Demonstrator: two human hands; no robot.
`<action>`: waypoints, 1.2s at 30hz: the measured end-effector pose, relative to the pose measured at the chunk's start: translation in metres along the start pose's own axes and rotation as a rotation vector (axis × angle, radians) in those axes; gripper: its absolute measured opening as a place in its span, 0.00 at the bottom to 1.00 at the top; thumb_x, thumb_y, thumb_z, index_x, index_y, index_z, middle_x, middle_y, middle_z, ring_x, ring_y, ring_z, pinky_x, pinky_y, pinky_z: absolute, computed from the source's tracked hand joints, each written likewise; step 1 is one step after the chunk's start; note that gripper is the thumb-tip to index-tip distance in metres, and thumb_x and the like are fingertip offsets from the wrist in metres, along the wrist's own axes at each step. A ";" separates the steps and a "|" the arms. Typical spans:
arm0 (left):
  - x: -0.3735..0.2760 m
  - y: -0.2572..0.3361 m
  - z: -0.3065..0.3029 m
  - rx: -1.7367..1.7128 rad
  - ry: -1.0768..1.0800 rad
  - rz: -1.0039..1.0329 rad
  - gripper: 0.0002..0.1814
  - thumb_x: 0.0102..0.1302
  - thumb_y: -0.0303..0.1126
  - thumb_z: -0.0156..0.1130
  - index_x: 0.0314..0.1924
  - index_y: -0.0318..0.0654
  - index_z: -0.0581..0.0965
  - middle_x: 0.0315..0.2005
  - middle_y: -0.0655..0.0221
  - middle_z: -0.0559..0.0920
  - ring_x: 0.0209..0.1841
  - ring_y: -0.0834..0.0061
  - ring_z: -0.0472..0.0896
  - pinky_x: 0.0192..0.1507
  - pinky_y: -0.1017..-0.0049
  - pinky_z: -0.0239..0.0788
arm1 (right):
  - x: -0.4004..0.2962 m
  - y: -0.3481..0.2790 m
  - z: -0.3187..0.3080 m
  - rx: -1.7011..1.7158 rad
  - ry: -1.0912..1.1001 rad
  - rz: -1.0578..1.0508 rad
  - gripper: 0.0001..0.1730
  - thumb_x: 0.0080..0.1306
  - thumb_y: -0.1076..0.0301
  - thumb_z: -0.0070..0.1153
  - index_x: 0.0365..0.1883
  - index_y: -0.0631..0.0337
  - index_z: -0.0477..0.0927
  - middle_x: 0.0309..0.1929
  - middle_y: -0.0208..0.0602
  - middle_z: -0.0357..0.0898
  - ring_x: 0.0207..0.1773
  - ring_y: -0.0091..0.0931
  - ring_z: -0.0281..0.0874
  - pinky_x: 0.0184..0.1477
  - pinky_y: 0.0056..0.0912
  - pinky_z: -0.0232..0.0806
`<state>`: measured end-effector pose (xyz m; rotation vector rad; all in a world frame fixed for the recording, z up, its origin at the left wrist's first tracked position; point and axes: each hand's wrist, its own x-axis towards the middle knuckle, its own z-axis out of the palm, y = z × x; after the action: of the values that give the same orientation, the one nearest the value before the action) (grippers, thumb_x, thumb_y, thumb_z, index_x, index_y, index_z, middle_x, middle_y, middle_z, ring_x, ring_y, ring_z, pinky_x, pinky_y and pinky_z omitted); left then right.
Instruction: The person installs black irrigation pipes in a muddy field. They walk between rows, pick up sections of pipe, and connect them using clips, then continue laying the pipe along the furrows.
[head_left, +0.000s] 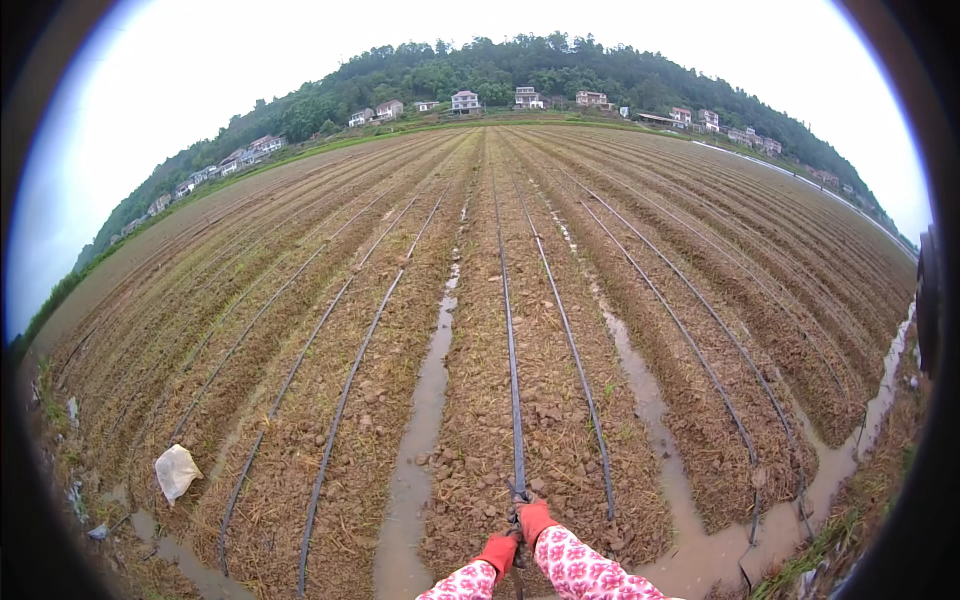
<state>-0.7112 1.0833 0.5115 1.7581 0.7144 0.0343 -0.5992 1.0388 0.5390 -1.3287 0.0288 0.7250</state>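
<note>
A black drip irrigation tape (512, 375) runs from my hands straight away along the top of a soil bed. My right hand (530, 513), in a red glove with dark, muddy fingers, grips its near end. Just below and to the left, my left hand (504, 552) is closed around the same tape, in a matching glove. The two hands almost touch, and the fingers partly hide the tape's end. Beside it on the same bed lies a second drip tape (576, 352), its near end on the soil to the right of my hands.
Muddy water stands in the left furrow (424, 420) and the right furrow (652, 405), joining a ditch (720, 555) at lower right. More drip tapes (341, 409) lie on neighbouring beds. A pale plastic bag (177, 474) rests at left. Houses (465, 103) stand below a wooded hill (495, 71).
</note>
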 end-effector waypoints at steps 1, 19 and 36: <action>0.001 -0.008 -0.002 -0.008 0.005 -0.035 0.22 0.57 0.48 0.56 0.38 0.35 0.80 0.31 0.58 0.82 0.35 0.64 0.79 0.38 0.67 0.67 | -0.003 0.001 0.003 -0.102 0.025 -0.021 0.05 0.62 0.68 0.54 0.32 0.61 0.76 0.19 0.29 0.74 0.19 0.24 0.70 0.21 0.28 0.62; -0.039 0.064 -0.009 -0.445 0.021 -0.183 0.15 0.59 0.41 0.59 0.36 0.34 0.79 0.23 0.69 0.79 0.23 0.75 0.74 0.25 0.72 0.62 | -0.008 -0.028 0.003 -0.047 0.166 -0.025 0.03 0.60 0.74 0.54 0.30 0.63 0.74 0.19 0.32 0.72 0.17 0.24 0.68 0.18 0.29 0.62; -0.038 -0.030 -0.028 0.226 0.011 -0.016 0.20 0.61 0.49 0.51 0.40 0.42 0.80 0.33 0.56 0.81 0.36 0.60 0.79 0.38 0.64 0.66 | 0.016 0.068 0.019 -0.505 0.139 -0.130 0.10 0.61 0.69 0.53 0.40 0.60 0.78 0.20 0.27 0.73 0.20 0.21 0.68 0.22 0.26 0.62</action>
<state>-0.7661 1.0937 0.5065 1.9685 0.7644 -0.0497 -0.6278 1.0668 0.4788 -1.8435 -0.1360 0.5449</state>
